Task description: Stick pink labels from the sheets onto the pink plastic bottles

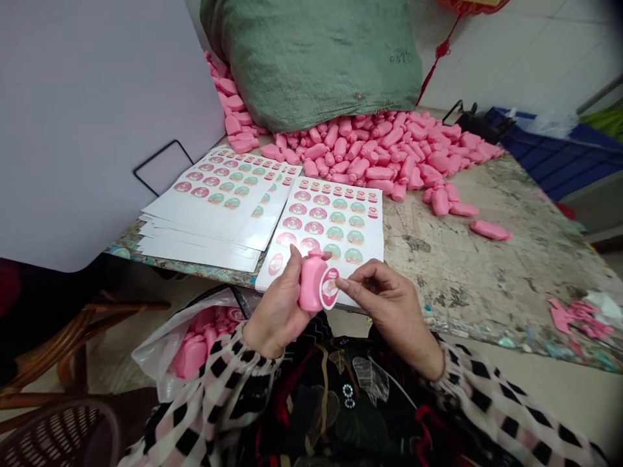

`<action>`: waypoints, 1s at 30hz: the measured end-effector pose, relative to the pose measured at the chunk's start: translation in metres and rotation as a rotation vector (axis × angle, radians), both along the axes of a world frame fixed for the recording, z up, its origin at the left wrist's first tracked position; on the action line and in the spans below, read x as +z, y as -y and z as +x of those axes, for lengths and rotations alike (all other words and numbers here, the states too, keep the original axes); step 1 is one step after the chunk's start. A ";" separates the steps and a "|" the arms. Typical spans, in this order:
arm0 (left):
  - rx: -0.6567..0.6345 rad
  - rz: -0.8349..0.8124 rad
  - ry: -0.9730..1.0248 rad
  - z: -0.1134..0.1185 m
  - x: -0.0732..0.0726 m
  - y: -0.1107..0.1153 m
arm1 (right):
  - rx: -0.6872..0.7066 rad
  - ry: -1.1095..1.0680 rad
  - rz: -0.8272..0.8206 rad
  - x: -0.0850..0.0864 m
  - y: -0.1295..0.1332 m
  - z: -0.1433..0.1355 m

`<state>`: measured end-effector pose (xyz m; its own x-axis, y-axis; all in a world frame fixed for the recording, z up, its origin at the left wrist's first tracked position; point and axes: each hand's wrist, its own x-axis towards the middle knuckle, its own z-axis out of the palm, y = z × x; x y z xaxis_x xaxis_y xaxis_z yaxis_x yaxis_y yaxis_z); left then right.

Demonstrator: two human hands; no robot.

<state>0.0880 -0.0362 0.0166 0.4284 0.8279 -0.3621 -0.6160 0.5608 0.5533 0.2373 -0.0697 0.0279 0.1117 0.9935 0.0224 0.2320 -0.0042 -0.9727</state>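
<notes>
A small pink plastic bottle (311, 285) stands upright in my left hand (281, 305), the thumb along its left side. Between the thumb and fingers of my right hand (389, 295) is a pink and white oval sticker (329, 289). It overlaps the bottle's right side; I cannot tell how much of it is stuck down. Just beyond both hands lies a sheet of stickers (326, 224), printed with pink and green labels in rows. More sticker sheets (209, 227) are stacked to its left.
A big heap of pink bottles (370, 155) covers the table's back, below a bulging green sack (321, 58). Scraps of pink plastic (579, 319) lie at the right edge. A clear bag of pink bottles (195, 347) stands below the table's front edge, left of my lap.
</notes>
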 end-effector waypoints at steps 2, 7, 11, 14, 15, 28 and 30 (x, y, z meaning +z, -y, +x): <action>-0.006 -0.017 -0.019 0.006 -0.001 0.003 | 0.024 0.007 0.013 -0.002 0.002 -0.001; -0.055 0.019 -0.078 0.010 0.000 0.006 | 0.043 -0.050 -0.005 -0.008 0.001 0.000; -0.056 0.052 -0.106 0.012 -0.001 0.006 | 0.069 -0.132 -0.038 -0.011 0.001 0.000; -0.055 0.062 -0.115 0.013 -0.002 0.006 | 0.073 -0.144 -0.055 -0.013 0.000 0.000; -0.054 0.063 -0.114 0.013 -0.002 0.006 | 0.071 -0.140 -0.058 -0.013 0.000 0.000; -0.397 0.161 -0.225 -0.006 0.000 0.008 | 0.109 0.171 0.041 -0.017 0.001 0.007; -0.437 0.142 -0.203 -0.011 -0.002 0.009 | 0.169 0.308 0.089 -0.016 -0.001 0.015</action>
<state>0.0775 -0.0448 0.0149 0.6785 0.6341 -0.3710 -0.2126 0.6529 0.7270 0.2526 -0.0682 0.0121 -0.0791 0.9900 0.1169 0.5041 0.1409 -0.8521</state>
